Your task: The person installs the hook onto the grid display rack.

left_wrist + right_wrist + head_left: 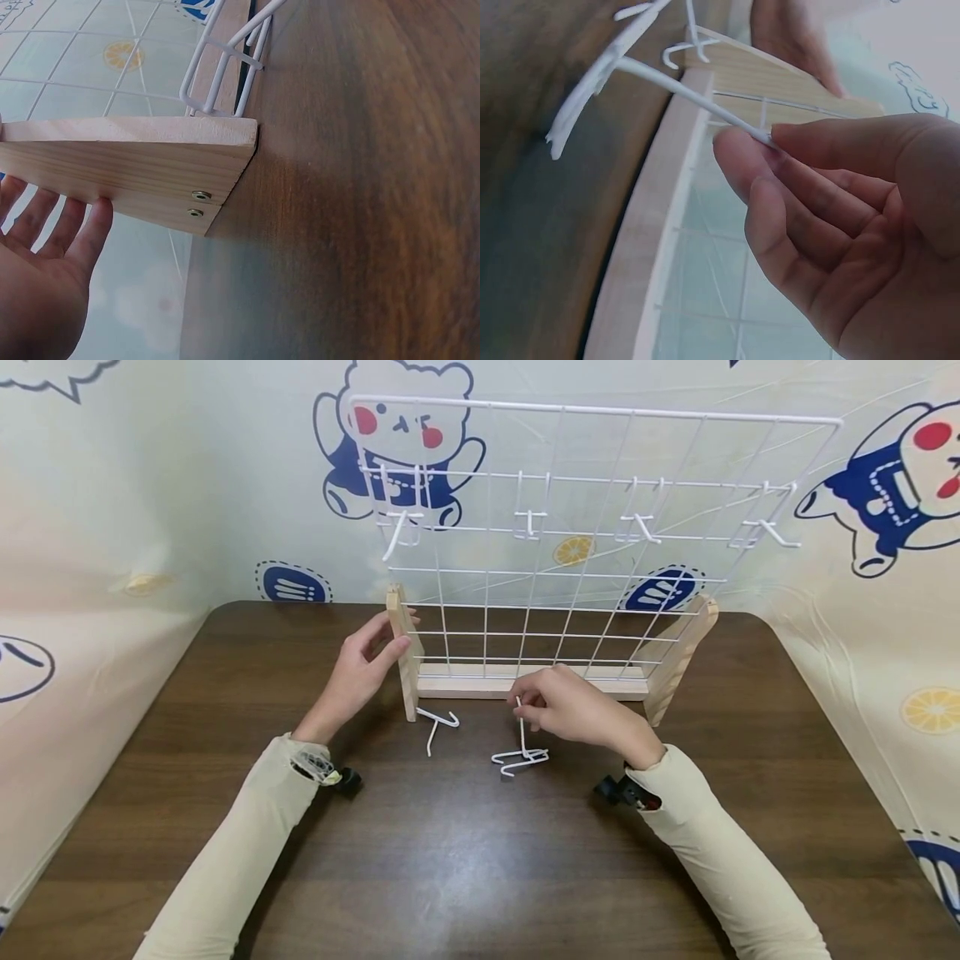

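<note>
White wire and pale wood make up the display rack standing at the far side of the brown worktop [450,860]. Its grid [534,574] leans up between two wooden uprights, and four hooks [640,519] hang in a row near the top. On the left, the person's left hand [365,656] spans the left upright [409,672], thumb at the near edge and fingers curled round behind. Right of that, just in front of the rack's base bar [468,686], the right hand [573,704] pinches the peg of a white hook [522,735] between thumb and fingers. The peg points up, with the double-barred back lowest; I cannot tell whether that back touches the worktop. A second loose hook [437,721] lies to the left, near the foot of the upright.

As I judge it, the tip pinch suits this lift, since it leaves the back bars uncovered. A slim peg could roll, though, so firm fingertips would help. Lifting straight up before turning the hook should spare the base bar a knock, and steady, gentle pressure on the upright should prevent the rack sliding.
</note>
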`<state>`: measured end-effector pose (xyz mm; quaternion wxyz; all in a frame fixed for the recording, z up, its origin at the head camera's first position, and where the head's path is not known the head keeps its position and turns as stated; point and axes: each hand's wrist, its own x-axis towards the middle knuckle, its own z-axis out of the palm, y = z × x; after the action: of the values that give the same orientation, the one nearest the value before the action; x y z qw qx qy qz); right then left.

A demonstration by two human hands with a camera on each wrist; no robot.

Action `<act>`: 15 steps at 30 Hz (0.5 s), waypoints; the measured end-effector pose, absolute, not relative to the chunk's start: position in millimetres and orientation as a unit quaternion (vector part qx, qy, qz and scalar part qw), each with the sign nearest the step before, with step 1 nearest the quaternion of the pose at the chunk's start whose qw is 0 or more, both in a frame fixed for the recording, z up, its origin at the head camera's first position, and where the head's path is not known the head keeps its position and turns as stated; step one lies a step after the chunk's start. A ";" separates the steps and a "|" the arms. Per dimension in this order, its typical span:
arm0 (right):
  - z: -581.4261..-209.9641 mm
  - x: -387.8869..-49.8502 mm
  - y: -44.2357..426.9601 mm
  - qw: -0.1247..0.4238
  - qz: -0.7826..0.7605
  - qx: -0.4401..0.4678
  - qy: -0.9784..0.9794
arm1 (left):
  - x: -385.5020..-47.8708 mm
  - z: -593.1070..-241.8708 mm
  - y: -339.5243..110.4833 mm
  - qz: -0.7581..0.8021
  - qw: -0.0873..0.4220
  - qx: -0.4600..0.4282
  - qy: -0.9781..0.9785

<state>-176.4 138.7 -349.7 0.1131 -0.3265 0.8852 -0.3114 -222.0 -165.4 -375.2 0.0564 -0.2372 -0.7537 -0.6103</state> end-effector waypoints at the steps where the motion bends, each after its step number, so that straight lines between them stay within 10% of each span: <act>1: -347.9 -176.0 139.8 0.116 -0.314 -0.326 0.884 | -221.7 -374.9 -165.5 -0.610 0.056 -0.237 -0.754; 15: -331.0 -170.9 151.1 0.115 -0.304 -0.341 0.882 | -219.9 -372.1 -165.1 -0.600 0.058 -0.237 -0.762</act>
<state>-170.9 151.1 -331.0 0.1146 -0.3407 0.8824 -0.3035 -219.9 -165.1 -372.1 0.0576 -0.2365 -0.7620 -0.6000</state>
